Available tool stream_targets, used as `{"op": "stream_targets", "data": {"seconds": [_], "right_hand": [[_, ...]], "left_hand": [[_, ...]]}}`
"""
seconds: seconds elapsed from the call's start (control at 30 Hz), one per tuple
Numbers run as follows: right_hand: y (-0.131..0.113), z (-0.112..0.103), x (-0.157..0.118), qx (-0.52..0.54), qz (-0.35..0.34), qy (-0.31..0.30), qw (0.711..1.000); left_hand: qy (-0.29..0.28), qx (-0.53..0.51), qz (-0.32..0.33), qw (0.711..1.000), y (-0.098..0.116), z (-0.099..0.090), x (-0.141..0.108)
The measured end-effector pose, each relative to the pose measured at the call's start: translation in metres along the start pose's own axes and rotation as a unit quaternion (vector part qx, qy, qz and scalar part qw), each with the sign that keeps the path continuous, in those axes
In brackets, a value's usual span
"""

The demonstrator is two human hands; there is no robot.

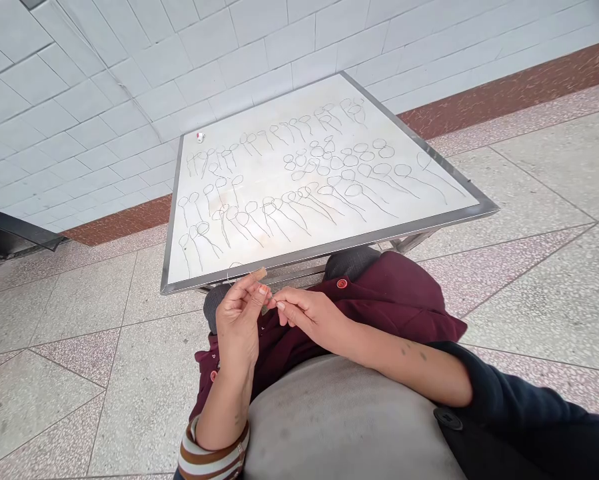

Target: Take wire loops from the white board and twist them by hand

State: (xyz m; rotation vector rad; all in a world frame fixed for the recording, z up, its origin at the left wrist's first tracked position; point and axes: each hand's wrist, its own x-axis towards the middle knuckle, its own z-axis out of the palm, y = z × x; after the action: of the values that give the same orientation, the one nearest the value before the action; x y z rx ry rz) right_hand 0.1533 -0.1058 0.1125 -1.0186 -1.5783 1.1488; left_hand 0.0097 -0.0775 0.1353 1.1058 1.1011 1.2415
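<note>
My left hand (240,312) is raised just off the table's near edge, its fingers closed in a pinch. A thin wire loop (234,265) sticks up from these fingers. A tan wrap (259,273) covers the tip of one finger. My right hand (312,316) meets the left at the fingertips, thumb and forefinger pressed together. What lies in the right pinch is too small to make out. Beyond both hands, many thin wire loops with long tails (353,195) lie in rows on the white tabletop (259,163).
A grey metal edge (329,250) frames the table, which stands against a white tiled wall (259,33). Near its far left corner sits a small white and red item (200,137). A maroon garment (399,287) covers my lap, above a speckled stone floor (149,373).
</note>
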Motion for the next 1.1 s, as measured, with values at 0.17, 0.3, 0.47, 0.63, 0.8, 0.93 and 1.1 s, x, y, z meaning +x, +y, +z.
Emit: {"op": "stream_targets", "data": {"seconds": [0.17,0.3,0.47,0.63,0.8,0.93,1.1], "right_hand": [[0.0,0.001,0.0,0.001,-0.019,0.005,1.0],[0.001,0.002,0.0,0.008,-0.038,0.02,0.999],[0.0,0.004,0.0,0.028,-0.012,0.011,0.999],[-0.003,0.003,-0.002,0.034,0.003,-0.007,0.999],[-0.002,0.002,-0.004,0.042,0.038,-0.029,0.998],[0.008,0.001,-0.007,0.043,0.068,-0.036,0.996],[0.014,-0.008,-0.009,-0.025,0.071,0.058,0.995]], "left_hand": [[0.034,-0.032,0.014,0.999,-0.002,0.004,-0.002],[0.033,-0.062,0.022,0.997,0.0,0.007,-0.003],[0.067,-0.08,0.028,0.994,0.002,0.006,-0.003],[0.105,-0.084,0.059,0.989,0.008,0.003,0.0],[0.133,-0.083,0.077,0.985,0.014,-0.002,0.003],[0.142,-0.071,0.099,0.982,0.021,-0.007,0.006],[0.172,-0.06,0.128,0.975,0.03,-0.012,0.007]]}}
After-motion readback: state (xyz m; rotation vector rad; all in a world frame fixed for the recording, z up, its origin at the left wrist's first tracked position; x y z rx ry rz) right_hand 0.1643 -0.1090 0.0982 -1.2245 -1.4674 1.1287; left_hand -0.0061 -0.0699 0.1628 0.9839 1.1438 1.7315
